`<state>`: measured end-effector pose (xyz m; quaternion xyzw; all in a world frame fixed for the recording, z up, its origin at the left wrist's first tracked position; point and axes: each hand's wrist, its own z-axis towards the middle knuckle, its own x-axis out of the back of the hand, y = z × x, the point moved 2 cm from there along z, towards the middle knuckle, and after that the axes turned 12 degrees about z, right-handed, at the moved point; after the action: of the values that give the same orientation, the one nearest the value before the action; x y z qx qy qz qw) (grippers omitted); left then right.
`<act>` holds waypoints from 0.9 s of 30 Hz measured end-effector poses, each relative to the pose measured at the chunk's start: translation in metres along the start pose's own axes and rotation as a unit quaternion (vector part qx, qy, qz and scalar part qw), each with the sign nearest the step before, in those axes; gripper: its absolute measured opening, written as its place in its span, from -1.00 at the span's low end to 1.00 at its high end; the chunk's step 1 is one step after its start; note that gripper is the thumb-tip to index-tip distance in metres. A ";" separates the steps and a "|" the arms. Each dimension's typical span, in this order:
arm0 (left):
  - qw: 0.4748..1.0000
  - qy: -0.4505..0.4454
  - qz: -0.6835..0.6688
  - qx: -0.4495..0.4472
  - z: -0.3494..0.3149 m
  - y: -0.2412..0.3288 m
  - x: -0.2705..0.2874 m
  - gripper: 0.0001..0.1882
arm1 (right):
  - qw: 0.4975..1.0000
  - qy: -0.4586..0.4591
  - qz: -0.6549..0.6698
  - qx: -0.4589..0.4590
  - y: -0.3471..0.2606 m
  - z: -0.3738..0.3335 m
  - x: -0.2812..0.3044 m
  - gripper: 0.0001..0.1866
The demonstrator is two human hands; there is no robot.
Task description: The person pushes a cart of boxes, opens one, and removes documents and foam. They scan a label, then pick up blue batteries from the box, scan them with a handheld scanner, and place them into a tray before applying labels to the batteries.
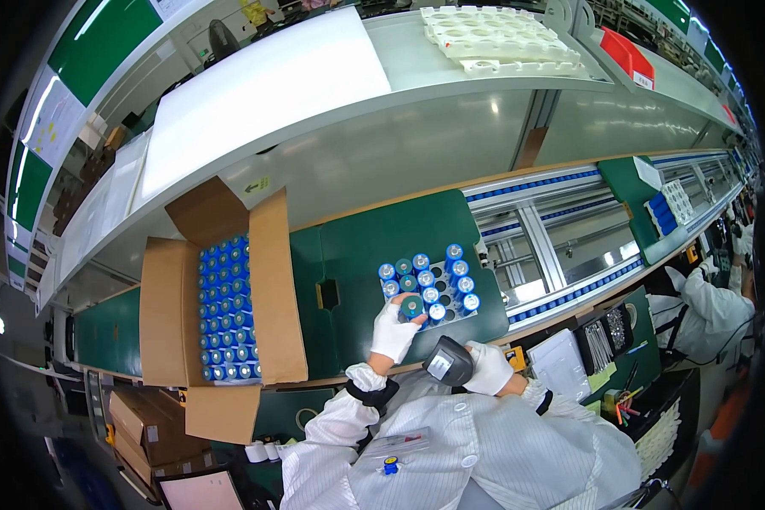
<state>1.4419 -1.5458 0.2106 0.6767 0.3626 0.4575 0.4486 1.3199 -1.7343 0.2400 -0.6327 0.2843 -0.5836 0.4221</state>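
My left hand [393, 333], in a white glove with bare fingertips, has its fingers closed round a blue cylindrical battery cell [411, 307] with a green top, at the near left corner of a white cell holder [462, 317]. Several other blue cells [455, 252] stand upright in that holder, some with silver tops and some with green. Between the rows, some round sockets hold no cell. My right hand [490, 369], gloved in white, grips a dark grey handheld scanner [447, 362] just in front of the holder.
An open cardboard box [278, 289] packed with blue cells stands to the left on the green board [357, 223]. A roller conveyor [542, 246] runs off right, carrying another green board with cells. White trays [497, 38] lie on the shelf above. A co-worker [705, 306] sits at far right.
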 end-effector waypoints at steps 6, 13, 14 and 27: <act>0.961 0.120 0.205 -0.140 0.015 -0.010 -0.004 -0.49 | 1.000 0.021 0.017 0.016 0.008 -0.001 -0.005 -0.65; 0.854 0.182 0.481 -0.075 0.024 -0.033 -0.016 -0.51 | 1.000 -0.003 0.020 0.012 0.013 -0.003 -0.004 -0.61; 0.844 0.187 0.499 -0.068 0.024 -0.032 -0.019 -0.52 | 1.000 0.000 0.016 0.004 0.018 -0.003 -0.005 -0.60; 0.830 0.156 0.535 0.031 0.033 -0.018 -0.025 -0.48 | 0.999 -0.004 0.029 0.016 0.018 0.005 -0.004 -0.64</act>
<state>1.4634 -1.5717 0.1806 0.6980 0.0229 0.7140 0.0498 1.3272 -1.7388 0.2224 -0.6200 0.2914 -0.5730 0.4500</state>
